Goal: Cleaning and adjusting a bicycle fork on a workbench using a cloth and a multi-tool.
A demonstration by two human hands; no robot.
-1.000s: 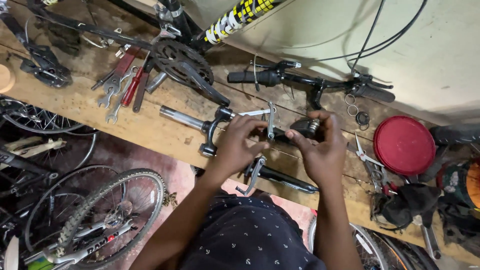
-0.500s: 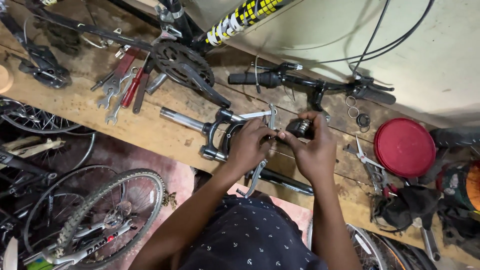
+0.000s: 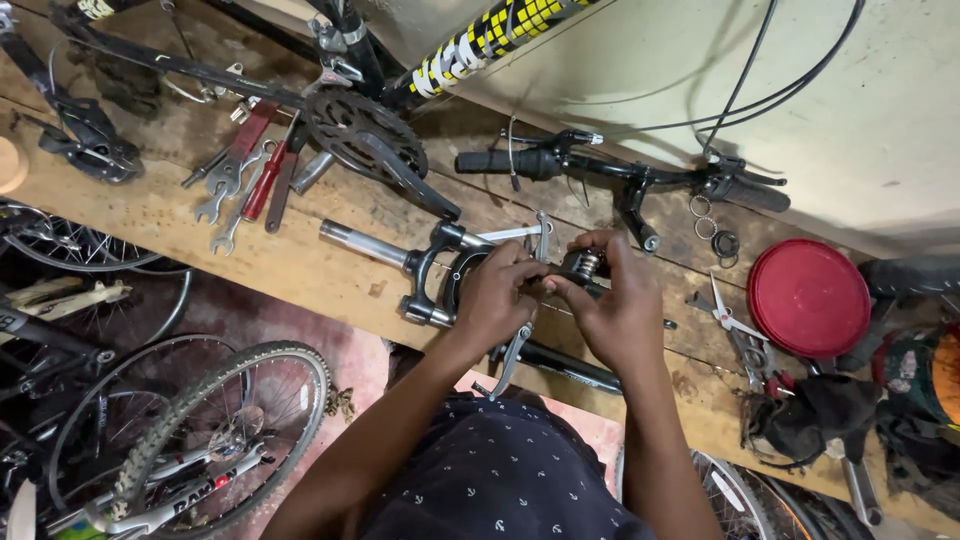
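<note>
Fork (image 3: 430, 275) — black crown, silver legs.

Left hand (image 3: 495, 295) and right hand (image 3: 610, 310) grip a bicycle suspension fork (image 3: 430, 270) lying on the wooden workbench (image 3: 300, 265).

Fork (image 3: 420, 262) middle hidden under left hand (image 3: 497, 295) and right hand (image 3: 617, 312); small part between fingertips too covered to identify. Wheel (image 3: 190, 440) cut off at bottom edge. Frame (image 3: 480, 35) cropped at top. Bag (image 3: 915, 400) cut by right edge, contents unclear.
</note>
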